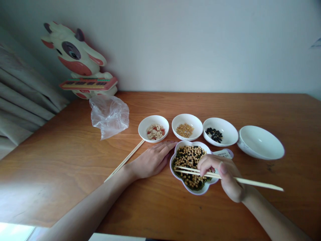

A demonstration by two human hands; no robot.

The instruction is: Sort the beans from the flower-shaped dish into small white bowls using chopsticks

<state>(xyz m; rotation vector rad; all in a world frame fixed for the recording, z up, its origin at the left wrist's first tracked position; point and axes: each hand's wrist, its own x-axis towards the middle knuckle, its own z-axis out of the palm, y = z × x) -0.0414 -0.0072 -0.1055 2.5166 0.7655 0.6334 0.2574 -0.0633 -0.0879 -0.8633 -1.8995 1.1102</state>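
Note:
My right hand is closed round a pair of wooden chopsticks, held nearly level over a flower-shaped dish with a purple rim. The chopstick tips are among yellow beans that lie with small dark green ones in the dish. On the table, my left hand lies flat with fingers stretched out, its fingertips at the dish's left rim. Behind the dish stand white bowls: one of pale seeds with reddish pieces, one of yellow beans, and one of black beans.
A fourth white bowl stands at the right, tilted-looking. Another pair of chopsticks lies left of my left hand. Farther back are a crumpled clear plastic bag and a cow-shaped toy keyboard, with a curtain beyond the table's left edge.

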